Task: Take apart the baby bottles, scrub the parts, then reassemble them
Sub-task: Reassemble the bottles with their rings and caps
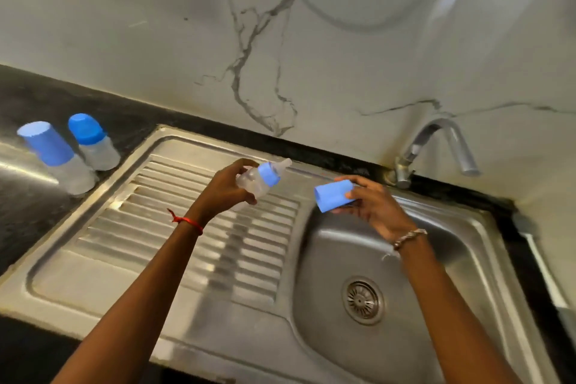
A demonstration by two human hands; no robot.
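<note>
Disassembly step: my left hand (229, 185) grips the clear plastic baby bottle (257, 182), my right hand (371, 203) holds its blue cylindrical cap (332, 196) — next, unscrew the blue collar ring (268, 174).

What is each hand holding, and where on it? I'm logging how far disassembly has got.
The left hand grips the bottle around its clear body; the blue collar and teat are still on. The right hand holds the blue cap by its closed end.
</note>
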